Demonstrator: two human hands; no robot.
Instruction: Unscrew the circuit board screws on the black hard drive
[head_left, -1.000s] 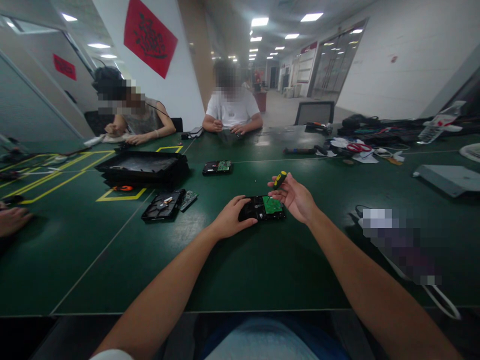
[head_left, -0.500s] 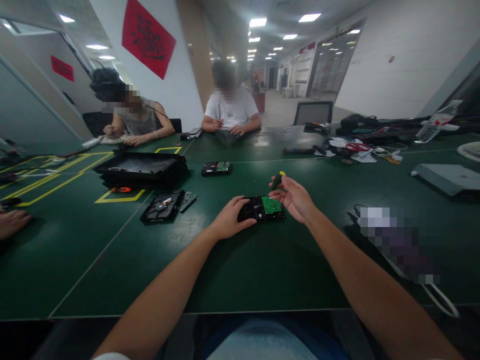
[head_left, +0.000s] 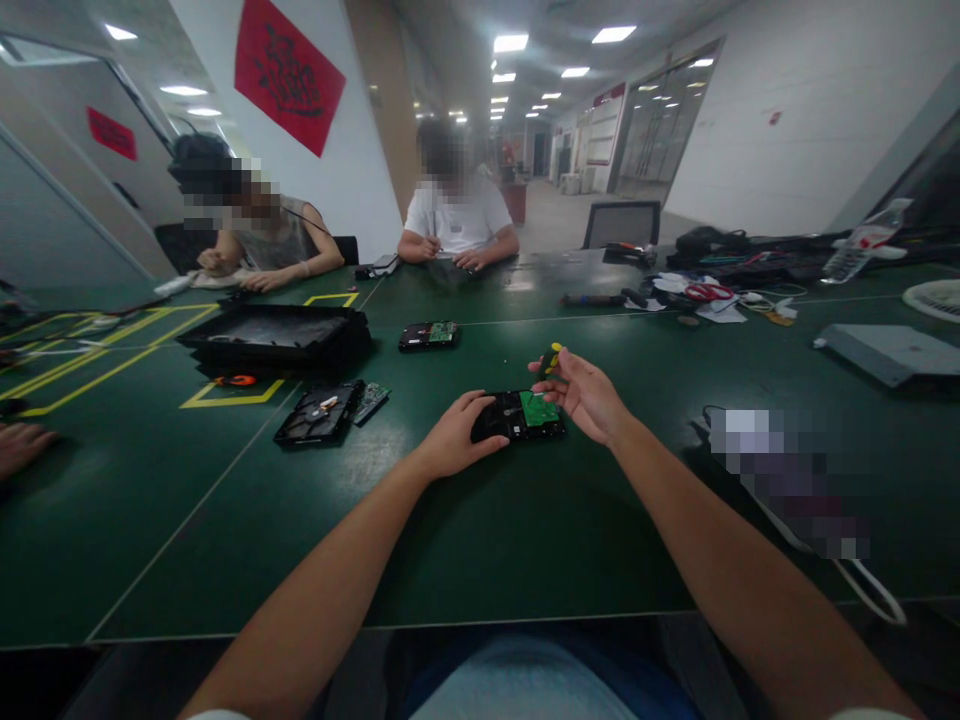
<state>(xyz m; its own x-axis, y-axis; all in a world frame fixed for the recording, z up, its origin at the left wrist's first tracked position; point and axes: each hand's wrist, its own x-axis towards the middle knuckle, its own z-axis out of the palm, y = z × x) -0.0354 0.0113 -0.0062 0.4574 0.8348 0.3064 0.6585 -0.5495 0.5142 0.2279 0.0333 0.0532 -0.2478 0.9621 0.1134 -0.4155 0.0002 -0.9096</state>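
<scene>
A black hard drive (head_left: 514, 416) with a green circuit board (head_left: 538, 408) facing up lies flat on the green table in front of me. My left hand (head_left: 463, 434) grips its left end, thumb on the near edge and fingers on the far edge. In my right hand (head_left: 587, 393) is a small screwdriver with a dark green and yellow handle (head_left: 552, 358). It stands nearly upright above the circuit board; its tip is too small to make out against the board.
Left of the hard drive lie an opened drive casing (head_left: 319, 413) and a loose circuit board (head_left: 370, 402). Another hard drive (head_left: 428, 335) sits farther back. Stacked black trays (head_left: 277, 335) stand at left, a grey metal box (head_left: 892, 352) at right. Two people sit across the table.
The screwdriver handle has turned a little in my right fingers, showing more yellow. My left hand keeps its hold on the hard drive. The whole view has shifted slightly.
</scene>
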